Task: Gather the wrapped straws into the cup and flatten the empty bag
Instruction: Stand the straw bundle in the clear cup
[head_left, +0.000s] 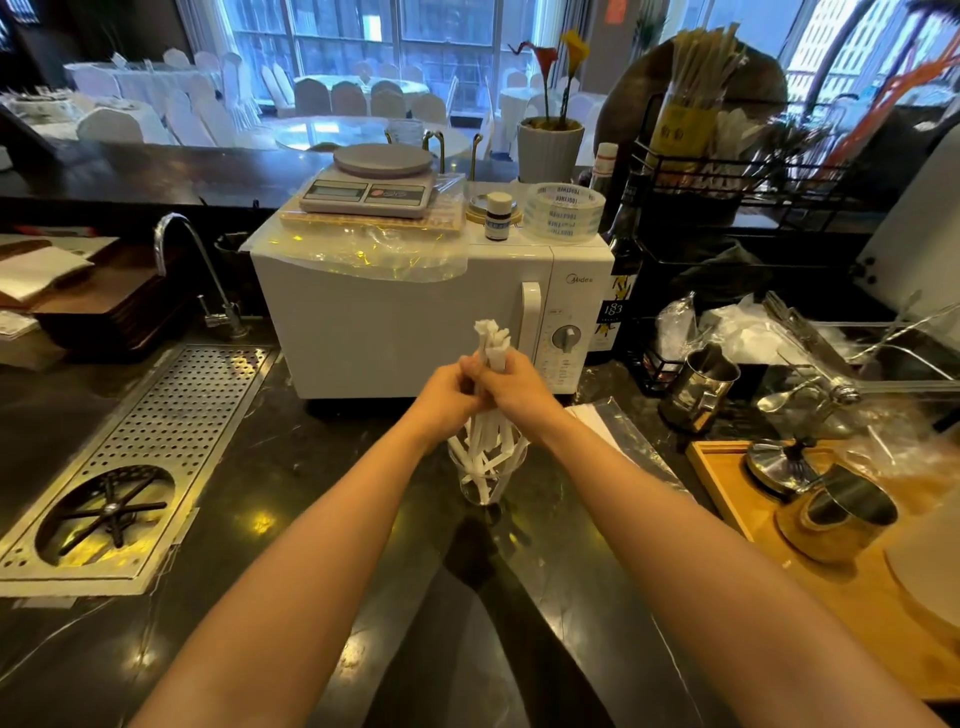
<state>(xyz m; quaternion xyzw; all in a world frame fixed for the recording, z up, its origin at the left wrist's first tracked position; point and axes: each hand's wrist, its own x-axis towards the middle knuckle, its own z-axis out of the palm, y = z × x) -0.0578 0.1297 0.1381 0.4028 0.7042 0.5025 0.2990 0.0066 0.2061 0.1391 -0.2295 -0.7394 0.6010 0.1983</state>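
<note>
A bundle of white paper-wrapped straws (492, 338) stands upright in a clear glass cup (485, 480) on the dark counter, in front of the microwave. My left hand (447, 397) and my right hand (511, 389) are both closed around the middle of the bundle, side by side and touching. The straw tops stick out above my fingers and the lower ends splay inside the cup. The clear plastic bag (618, 436) lies flat on the counter just right of the cup, partly under my right forearm.
A white microwave (415, 322) stands right behind the cup, with a scale and tape rolls on top. A perforated metal drain tray (156, 441) lies at the left. At the right sit a wooden tray (737, 493) with metal cups, and a steel pitcher (701, 389).
</note>
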